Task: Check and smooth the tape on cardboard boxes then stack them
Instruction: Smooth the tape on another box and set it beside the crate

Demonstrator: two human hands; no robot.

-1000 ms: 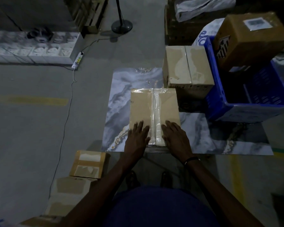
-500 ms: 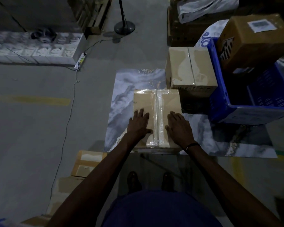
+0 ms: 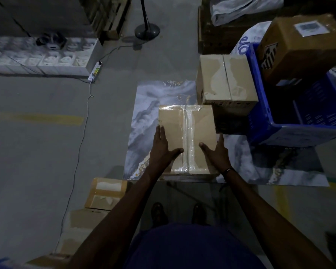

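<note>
a taped cardboard box [image 3: 186, 136] lies flat on the near edge of a marble-patterned table top [image 3: 144, 121], right in front of the person. a strip of clear tape [image 3: 188, 140] runs down the middle seam of its lid from the far edge to the near edge, and more tape crosses the far edge.

the left hand [image 3: 162, 150] rests on the left side of the box, palm down, fingers held together and pointing away along the left edge, the thumb stretched out to the right so that its tip lies just beside the tape strip. the right hand [image 3: 216, 154] sits at the right side in the mirror pose: fingers together and reaching along the right edge, thumb stretched left across the lid toward the tape. whether the right fingers lie on the lid or wrap the side wall cannot be told in the dim light. a dark band [image 3: 227, 170] circles the right wrist.

a second cardboard box [image 3: 227, 80], also taped along its seam, stands higher just beyond the right far corner of the first one. to its right a blue plastic crate [image 3: 260, 113] sits on the table, with a larger brown box [image 3: 303, 47] bearing a white label tilted on its far rim.

on the floor to the left of the person, more cardboard boxes [image 3: 105, 193] lie in a loose row. a white power strip [image 3: 95, 71] with its cable lies on the grey floor farther off, near the round base of a stand [image 3: 146, 32].
</note>
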